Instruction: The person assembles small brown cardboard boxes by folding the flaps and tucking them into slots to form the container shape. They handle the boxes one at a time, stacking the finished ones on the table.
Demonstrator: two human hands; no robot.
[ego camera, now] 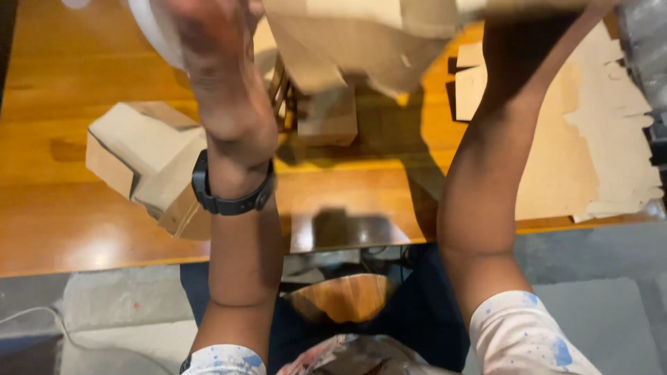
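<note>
both arms reach up over the glossy orange-brown wooden bench. the left hand, black watch at its wrist, is raised beside a folded brown cardboard piece held near the top edge. the right hand is cut off above. neither grip can be told. a small folded cardboard box lies on the bench left of the left wrist.

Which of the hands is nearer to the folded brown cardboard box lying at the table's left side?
Left. The left hand hangs just right of the folded brown cardboard box; the right hand is out of frame, far right.
</note>
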